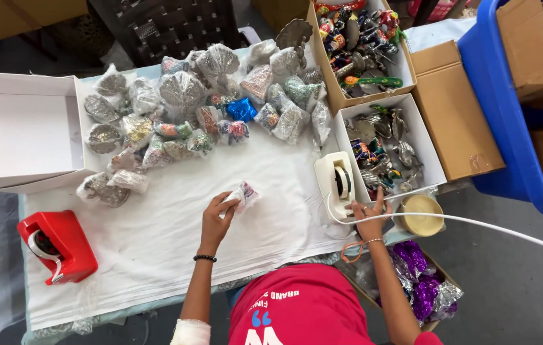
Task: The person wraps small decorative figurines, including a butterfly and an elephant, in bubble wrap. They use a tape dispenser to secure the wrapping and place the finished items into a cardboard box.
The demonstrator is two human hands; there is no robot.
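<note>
A: What do the hands have hold of?

B: The left hand (215, 220) is closed round a small clear plastic packet with a colourful trinket inside (244, 193), pinching it just above the white cloth-covered surface (156, 236), near its middle. The right hand (368, 217) lies spread flat and open at the surface's right edge, fingers resting on the base of the white tape dispenser (337, 182), gripping nothing.

A: And around them?

B: A heap of plastic-wrapped silvery fan-shaped ornaments (182, 96) runs along the far edge of the surface. A red tape dispenser (61, 246) sits at the near left corner, and an open white cardboard box, empty (25, 134), overhangs the left edge. Beside the right edge stand 2 more open boxes: a white box of unwrapped metal figures (390, 150) and, beyond it, a brown cardboard box of painted bird-shaped figures (361, 48). A thin white cable (476, 222) crosses just over the right hand, next to a round cream-coloured tape roll (421, 214).
</note>
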